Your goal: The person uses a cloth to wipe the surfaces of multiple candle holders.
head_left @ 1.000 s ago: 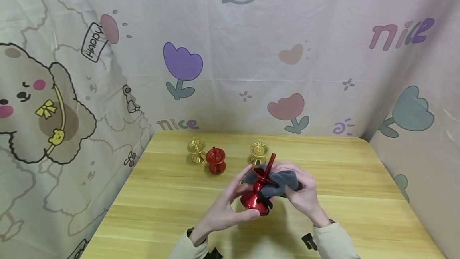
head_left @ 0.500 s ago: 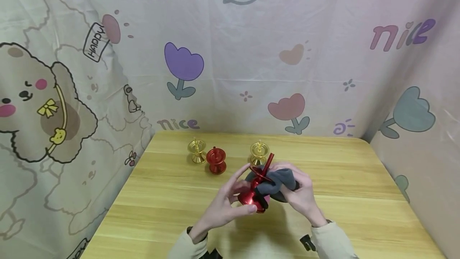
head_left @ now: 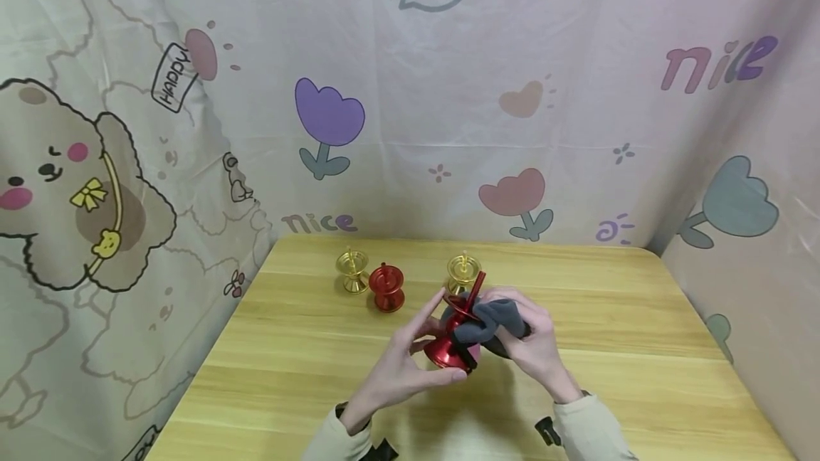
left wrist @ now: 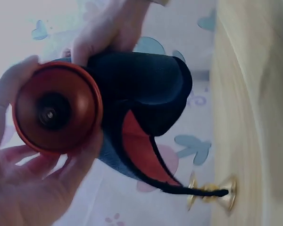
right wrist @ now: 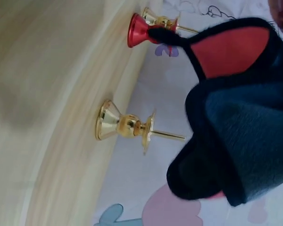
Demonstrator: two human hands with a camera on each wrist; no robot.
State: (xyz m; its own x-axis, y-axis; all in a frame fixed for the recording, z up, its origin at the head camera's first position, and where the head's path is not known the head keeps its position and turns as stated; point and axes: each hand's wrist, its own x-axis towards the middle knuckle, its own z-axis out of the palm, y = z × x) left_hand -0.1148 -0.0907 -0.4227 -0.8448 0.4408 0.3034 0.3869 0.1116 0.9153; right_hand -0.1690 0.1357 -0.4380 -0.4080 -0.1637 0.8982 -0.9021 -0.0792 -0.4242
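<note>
My left hand (head_left: 400,375) grips the red candle holder (head_left: 451,351) (base outward); my right hand (head_left: 534,347) pinches the grey cloth (head_left: 480,326) against it.

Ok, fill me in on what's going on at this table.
A person is wiping a red candle holder with a dark grey cloth. The left hand grips the holder's base above the wooden table, tilted, while the right hand presses the cloth round its upper part. Further back stand another red holder and two gold holders, untouched.
</note>
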